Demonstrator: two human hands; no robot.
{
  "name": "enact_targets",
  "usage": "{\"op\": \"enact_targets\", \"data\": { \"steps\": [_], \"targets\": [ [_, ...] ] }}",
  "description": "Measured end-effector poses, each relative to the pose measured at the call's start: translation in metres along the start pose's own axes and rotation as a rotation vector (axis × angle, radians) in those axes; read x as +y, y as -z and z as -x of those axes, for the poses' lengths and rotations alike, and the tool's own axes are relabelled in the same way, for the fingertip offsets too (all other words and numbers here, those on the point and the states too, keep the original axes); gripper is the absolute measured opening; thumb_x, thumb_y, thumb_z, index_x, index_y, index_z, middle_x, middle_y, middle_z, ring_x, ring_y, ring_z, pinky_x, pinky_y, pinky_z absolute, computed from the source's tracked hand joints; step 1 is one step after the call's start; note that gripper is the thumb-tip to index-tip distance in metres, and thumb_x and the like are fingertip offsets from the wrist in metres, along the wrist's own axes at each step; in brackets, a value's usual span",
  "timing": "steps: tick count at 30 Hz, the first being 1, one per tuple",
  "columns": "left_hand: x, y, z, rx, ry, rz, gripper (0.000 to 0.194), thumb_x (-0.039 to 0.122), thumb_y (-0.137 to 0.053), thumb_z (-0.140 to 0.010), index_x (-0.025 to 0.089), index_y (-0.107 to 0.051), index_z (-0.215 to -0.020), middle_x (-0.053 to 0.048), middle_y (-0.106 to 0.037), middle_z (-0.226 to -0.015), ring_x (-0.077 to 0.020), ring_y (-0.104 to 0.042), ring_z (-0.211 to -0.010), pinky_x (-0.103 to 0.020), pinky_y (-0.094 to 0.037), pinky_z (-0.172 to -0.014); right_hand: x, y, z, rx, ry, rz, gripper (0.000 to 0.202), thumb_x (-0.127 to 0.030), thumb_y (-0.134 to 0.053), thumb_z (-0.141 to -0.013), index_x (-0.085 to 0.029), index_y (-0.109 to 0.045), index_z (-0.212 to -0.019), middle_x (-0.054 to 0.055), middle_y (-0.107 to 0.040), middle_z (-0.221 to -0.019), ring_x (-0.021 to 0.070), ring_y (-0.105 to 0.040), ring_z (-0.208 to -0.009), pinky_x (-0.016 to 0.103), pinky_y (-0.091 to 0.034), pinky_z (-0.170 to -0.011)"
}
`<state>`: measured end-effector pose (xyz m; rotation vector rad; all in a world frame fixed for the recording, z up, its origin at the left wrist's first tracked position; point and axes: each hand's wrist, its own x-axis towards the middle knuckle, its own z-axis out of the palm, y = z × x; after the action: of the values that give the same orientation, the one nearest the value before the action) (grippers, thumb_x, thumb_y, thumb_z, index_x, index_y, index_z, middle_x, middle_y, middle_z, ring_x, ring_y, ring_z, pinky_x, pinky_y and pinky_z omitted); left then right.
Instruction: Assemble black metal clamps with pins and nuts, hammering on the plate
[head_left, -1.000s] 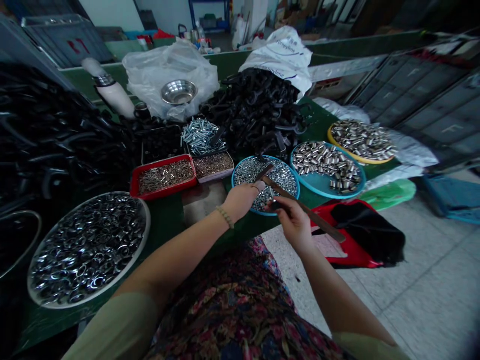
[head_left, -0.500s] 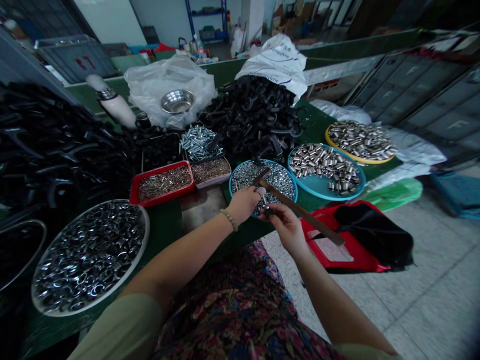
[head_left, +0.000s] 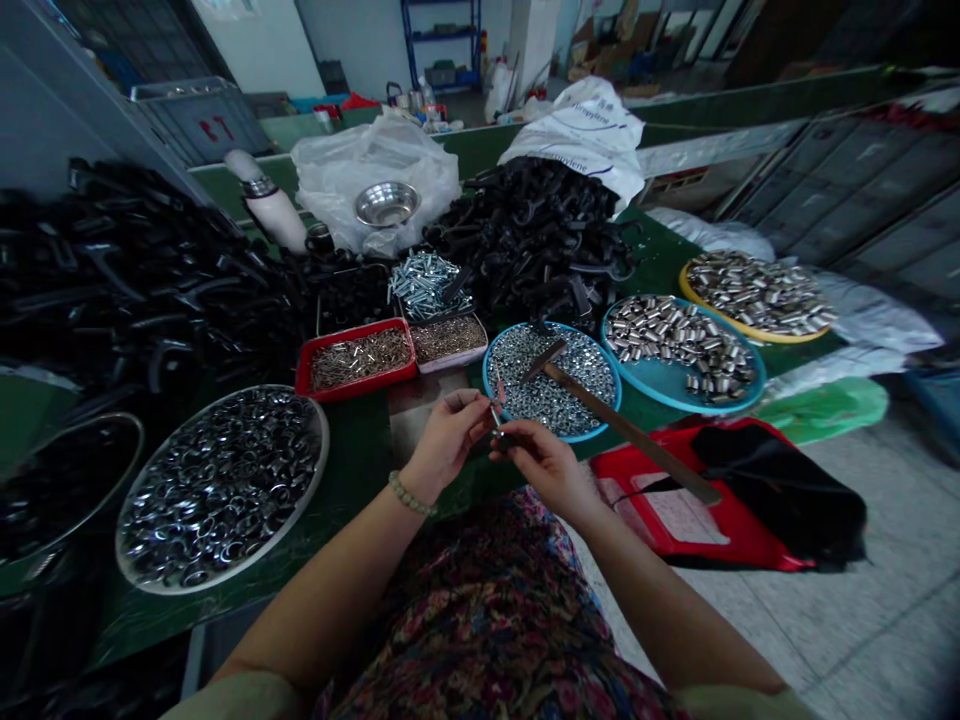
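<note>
My left hand (head_left: 454,432), with a beaded bracelet at its wrist, is closed in a pinch in front of the blue tray of nuts (head_left: 616,390). What its fingertips hold is too small to make out. My right hand (head_left: 546,462) grips a small dark part (head_left: 504,440) between thumb and fingers. A thin silver bolt (head_left: 495,414) sticks up from that part towards my left fingertips. Behind the hands, a wooden-handled hammer (head_left: 626,430) lies across the tray, its head over the nuts and its handle reaching out to the right.
A red tray (head_left: 301,385) of small pins and a bin of silver bolts (head_left: 424,285) stand behind. Metal rings fill a round tray (head_left: 319,455) at left. Black handles (head_left: 532,240) are heaped behind. Metal sleeves (head_left: 675,330) lie in a tray beside a red bag (head_left: 675,540).
My left hand has come away from the hammer head and the nuts, leftward and nearer to me. My right hand has moved left along with the dark part. The view has also shifted.
</note>
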<state>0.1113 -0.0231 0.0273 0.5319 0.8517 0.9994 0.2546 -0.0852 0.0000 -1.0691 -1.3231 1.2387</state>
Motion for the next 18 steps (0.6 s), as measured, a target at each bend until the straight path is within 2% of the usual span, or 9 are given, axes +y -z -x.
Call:
{"op": "enact_targets", "data": {
  "steps": [3,5,9,11,13,15,16,18],
  "targets": [
    [0.005,0.006,0.006,-0.036,0.002,-0.003,0.025,0.021,-0.081,-0.062,0.013,-0.059,-0.072,0.000,-0.066,-0.072,-0.0083,-0.063,-0.068,-0.016,-0.051,-0.062,-0.002,-0.004,-0.002,-0.010,0.004,0.026,0.021,-0.024,-0.052,-0.088,-0.025,-0.058,-0.108,0.004,-0.066,-0.098,0.0154,-0.070,-0.081,0.032,-0.057,-0.077],
    [0.010,0.015,0.008,-0.087,0.034,-0.063,0.026,0.020,-0.082,-0.062,0.014,-0.062,-0.078,0.000,-0.066,-0.074,-0.0085,-0.063,-0.068,-0.017,-0.051,-0.064,-0.004,-0.003,-0.001,-0.034,0.025,0.101,0.023,-0.023,-0.049,-0.089,-0.025,-0.057,-0.111,0.004,-0.067,-0.098,0.0159,-0.070,-0.082,0.033,-0.057,-0.078],
    [0.030,0.034,0.011,-0.239,0.114,-0.337,0.029,0.022,-0.077,-0.068,0.016,-0.069,-0.095,-0.002,-0.070,-0.083,-0.0096,-0.064,-0.071,-0.021,-0.052,-0.071,-0.012,0.005,-0.001,-0.264,0.192,0.427,0.033,-0.017,-0.049,-0.087,-0.025,-0.061,-0.117,0.009,-0.066,-0.114,0.0223,-0.063,-0.107,0.043,-0.049,-0.095],
    [0.045,0.037,0.016,-0.345,0.086,-0.541,0.020,0.022,-0.072,-0.074,0.016,-0.072,-0.093,-0.003,-0.070,-0.084,-0.0103,-0.063,-0.072,-0.022,-0.051,-0.073,-0.016,0.006,-0.003,-0.342,0.218,0.448,0.034,-0.018,-0.051,-0.087,-0.026,-0.063,-0.117,0.009,-0.065,-0.116,0.0237,-0.059,-0.112,0.045,-0.045,-0.099],
    [0.059,0.035,0.026,-0.426,-0.051,-0.685,0.013,0.021,-0.068,-0.077,0.017,-0.073,-0.089,-0.004,-0.070,-0.086,-0.0119,-0.064,-0.077,-0.024,-0.051,-0.078,-0.018,0.002,-0.006,-0.291,0.129,0.234,0.027,-0.026,-0.052,-0.089,-0.028,-0.064,-0.113,0.007,-0.068,-0.103,0.0204,-0.065,-0.097,0.040,-0.052,-0.089],
    [0.069,0.031,0.036,-0.455,-0.276,-0.757,0.008,0.021,-0.066,-0.079,0.018,-0.072,-0.083,-0.005,-0.070,-0.092,-0.0135,-0.064,-0.084,-0.027,-0.051,-0.083,-0.018,-0.006,-0.011,-0.198,-0.026,-0.108,0.021,-0.038,-0.057,-0.087,-0.029,-0.063,-0.104,0.003,-0.066,-0.083,0.0155,-0.065,-0.071,0.031,-0.056,-0.067],
    [0.070,0.029,0.041,-0.449,-0.395,-0.784,0.008,0.022,-0.064,-0.081,0.018,-0.071,-0.080,-0.006,-0.069,-0.096,-0.0142,-0.064,-0.087,-0.028,-0.052,-0.084,-0.017,-0.011,-0.013,-0.154,-0.103,-0.268,0.024,-0.045,-0.062,-0.083,-0.029,-0.063,-0.101,0.001,-0.063,-0.076,0.0132,-0.061,-0.061,0.027,-0.055,-0.057],
    [0.069,0.029,0.046,-0.408,-0.609,-0.852,0.014,0.020,-0.060,-0.084,0.018,-0.070,-0.075,-0.008,-0.066,-0.106,-0.0160,-0.063,-0.093,-0.031,-0.052,-0.086,-0.017,-0.021,-0.016,-0.108,-0.208,-0.488,0.035,-0.051,-0.073,-0.071,-0.030,-0.062,-0.096,-0.001,-0.058,-0.069,0.0103,-0.054,-0.051,0.022,-0.049,-0.046]
  ]
}}
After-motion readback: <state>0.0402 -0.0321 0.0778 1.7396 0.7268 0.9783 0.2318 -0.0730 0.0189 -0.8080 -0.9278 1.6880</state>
